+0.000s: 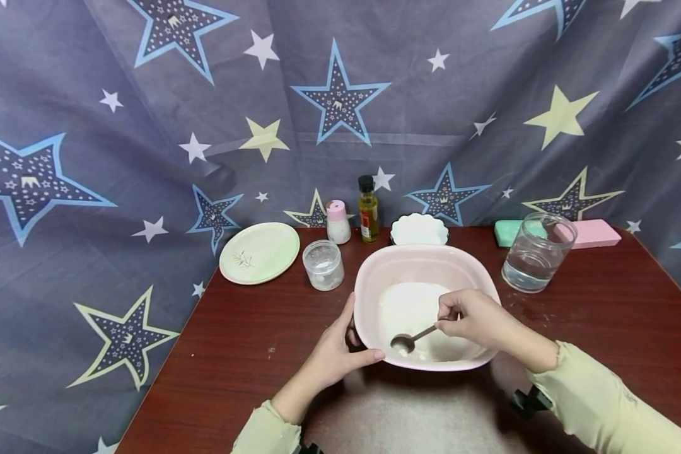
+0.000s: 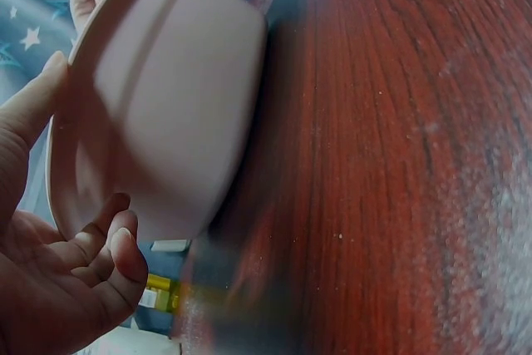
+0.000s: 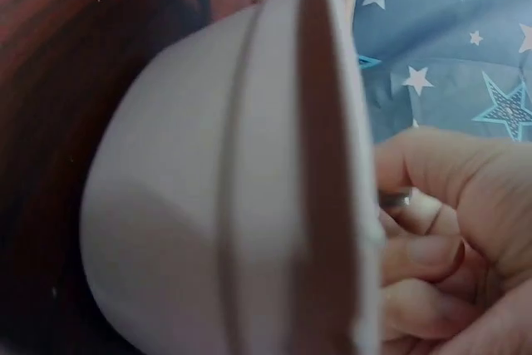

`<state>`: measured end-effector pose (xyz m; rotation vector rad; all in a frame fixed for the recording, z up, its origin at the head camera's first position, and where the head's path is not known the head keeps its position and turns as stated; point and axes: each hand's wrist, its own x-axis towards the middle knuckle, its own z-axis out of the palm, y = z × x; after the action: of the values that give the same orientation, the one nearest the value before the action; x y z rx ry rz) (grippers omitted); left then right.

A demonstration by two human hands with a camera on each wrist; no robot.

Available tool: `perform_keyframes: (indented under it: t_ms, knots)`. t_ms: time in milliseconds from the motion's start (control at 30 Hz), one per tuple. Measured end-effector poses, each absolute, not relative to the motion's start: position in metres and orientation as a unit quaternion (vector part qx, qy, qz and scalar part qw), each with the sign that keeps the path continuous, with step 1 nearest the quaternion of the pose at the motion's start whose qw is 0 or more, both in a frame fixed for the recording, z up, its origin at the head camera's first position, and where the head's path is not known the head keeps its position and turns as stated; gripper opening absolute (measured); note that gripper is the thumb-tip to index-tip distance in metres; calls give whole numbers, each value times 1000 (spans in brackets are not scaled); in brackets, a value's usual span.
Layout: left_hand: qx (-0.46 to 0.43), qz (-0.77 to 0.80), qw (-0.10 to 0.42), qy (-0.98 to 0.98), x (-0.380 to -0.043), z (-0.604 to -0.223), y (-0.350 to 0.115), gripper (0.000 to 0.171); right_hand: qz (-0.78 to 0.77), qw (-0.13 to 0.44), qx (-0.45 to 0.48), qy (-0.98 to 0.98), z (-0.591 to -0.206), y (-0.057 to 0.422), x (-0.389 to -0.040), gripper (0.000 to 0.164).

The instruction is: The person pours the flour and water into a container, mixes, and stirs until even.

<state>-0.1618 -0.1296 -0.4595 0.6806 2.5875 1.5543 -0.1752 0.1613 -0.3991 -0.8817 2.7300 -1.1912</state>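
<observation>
A pale pink basin sits at the middle of the table with white powder spread over its bottom. My left hand grips the basin's near left corner. In the left wrist view its thumb lies at the rim while the fingers curl against the outer wall. Over the basin, my right hand pinches the handle of a dark metal spoon. The spoon's bowl is low at the near left inside, by the powder. The basin wall hides most of the spoon in the right wrist view.
Behind the basin stand a lidless clear jar, a pink-topped shaker, an oil bottle and a white scalloped dish. A plate lies back left. At right are a glass of water, a green block and a pink block.
</observation>
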Motion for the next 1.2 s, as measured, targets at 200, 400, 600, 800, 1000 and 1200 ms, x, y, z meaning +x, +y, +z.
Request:
perform_keyframes:
  t_ms: [200, 400, 600, 800, 1000, 1200]
  knots:
    - [221, 498, 19, 838, -162, -460, -129, 112, -371, -25, -256, 892, -406, 149, -177, 28]
    - [219, 499, 22, 838, -161, -460, -128, 112, -374, -48, -217, 901, -408, 144, -183, 27]
    - [217, 498, 27, 839, -161, -460, -127, 113, -353, -68, -184, 915, -406, 151, -187, 25]
    - [211, 502, 33, 838, -161, -458, -127, 112, -307, -86, -155, 935, -395, 165, -184, 23]
    - [209, 509, 48, 834, -151, -433, -124, 107, -270, -86, -141, 949, -388, 181, -184, 23]
    - [207, 509, 40, 834, -154, -440, -125, 108, -247, -78, -143, 955, -381, 195, -182, 23]
